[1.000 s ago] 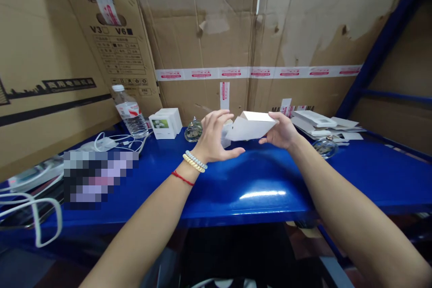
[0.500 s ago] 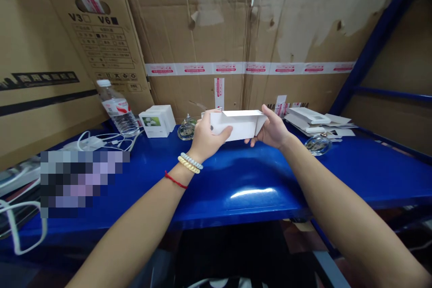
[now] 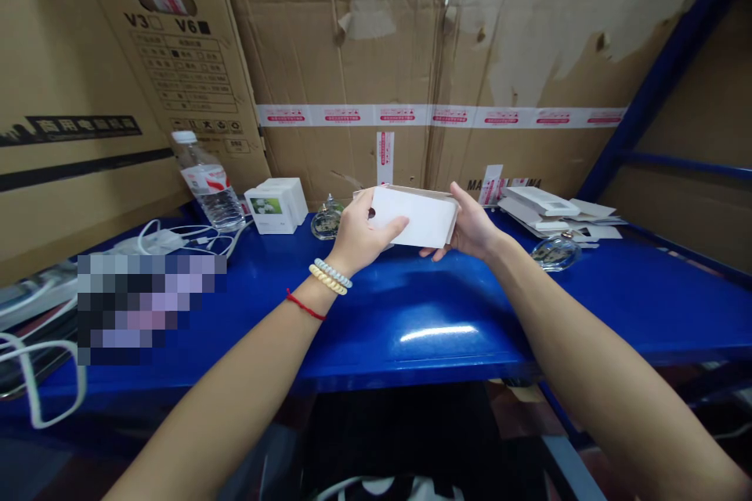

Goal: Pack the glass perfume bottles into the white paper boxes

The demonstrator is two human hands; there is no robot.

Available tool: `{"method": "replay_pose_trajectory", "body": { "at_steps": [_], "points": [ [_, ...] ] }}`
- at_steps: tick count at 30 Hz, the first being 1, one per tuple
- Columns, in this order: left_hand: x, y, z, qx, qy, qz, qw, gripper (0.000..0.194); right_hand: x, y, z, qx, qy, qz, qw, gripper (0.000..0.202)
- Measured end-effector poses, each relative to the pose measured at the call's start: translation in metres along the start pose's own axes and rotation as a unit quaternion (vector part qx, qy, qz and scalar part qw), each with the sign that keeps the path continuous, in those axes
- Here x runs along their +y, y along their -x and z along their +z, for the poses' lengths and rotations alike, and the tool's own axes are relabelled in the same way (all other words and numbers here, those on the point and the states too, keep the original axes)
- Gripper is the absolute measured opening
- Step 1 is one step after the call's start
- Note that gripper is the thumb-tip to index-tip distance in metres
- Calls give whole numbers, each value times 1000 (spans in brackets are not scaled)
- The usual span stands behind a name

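Note:
A white cardboard box (image 3: 416, 219) is held above the blue table, its broad plain side towards me and a small dark round hole near its left end. My left hand (image 3: 365, 228) grips the left end, thumb flat across the front. At the right end my right hand (image 3: 468, 225) holds the box, thumb up at the top corner and fingers curled beneath. The box's inside cannot be seen. Just left of my left hand stands a glass bottle with a pointed stopper (image 3: 327, 221). A similar glass bottle (image 3: 555, 253) lies right of my right hand.
On the blue table (image 3: 376, 329), white boxes with a green picture (image 3: 275, 207) stand left, beside a water bottle (image 3: 208, 184). White cables (image 3: 153, 239) and a blurred-out patch are at far left. Flattened white cartons (image 3: 546, 203) are stacked back right. Large brown cardboard (image 3: 352, 70) walls the back.
Both hands have turned the white box: the flap that stuck out along its top is no longer seen, and its broad side faces me more. My hands keep nearly the same places.

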State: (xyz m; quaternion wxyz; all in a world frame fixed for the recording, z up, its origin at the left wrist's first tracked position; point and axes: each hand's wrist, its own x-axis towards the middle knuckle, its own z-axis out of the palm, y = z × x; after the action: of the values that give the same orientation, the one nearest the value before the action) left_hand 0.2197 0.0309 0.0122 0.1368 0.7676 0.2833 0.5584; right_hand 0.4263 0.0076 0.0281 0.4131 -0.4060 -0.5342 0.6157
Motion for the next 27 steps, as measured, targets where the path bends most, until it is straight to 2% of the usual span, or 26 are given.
{"method": "replay_pose_trajectory", "body": {
  "at_steps": [4, 7, 10, 16, 19, 22, 24, 27],
  "points": [
    [7, 2, -3, -4, -19, 22, 1000, 49, 0, 1, 3, 1, -18, -20, 1000, 57],
    [12, 4, -3, -8, -15, 37, 999, 47, 2, 1, 1, 1, -27, -35, 999, 55],
    [13, 4, -2, -2, -10, 23, 1000, 42, 3, 0, -1, -5, -28, -34, 999, 54],
    [13, 3, -1, 16, -6, -25, 1000, 33, 5, -6, 1, 106, -30, -93, 990, 40],
    [11, 0, 1, 34, 4, -53, 998, 33, 6, -8, 3, 162, 8, -162, 973, 41],
    [8, -1, 3, 65, 34, -70, 995, 44, 8, -8, 2, 194, 63, -245, 948, 39],
    [8, -2, 3, 52, 65, -76, 994, 52, 8, -4, 1, 187, 105, -286, 934, 37],
    [12, 0, 3, -32, 114, -81, 990, 58, 5, 4, -1, 111, 154, -286, 939, 39]
  ]
}}
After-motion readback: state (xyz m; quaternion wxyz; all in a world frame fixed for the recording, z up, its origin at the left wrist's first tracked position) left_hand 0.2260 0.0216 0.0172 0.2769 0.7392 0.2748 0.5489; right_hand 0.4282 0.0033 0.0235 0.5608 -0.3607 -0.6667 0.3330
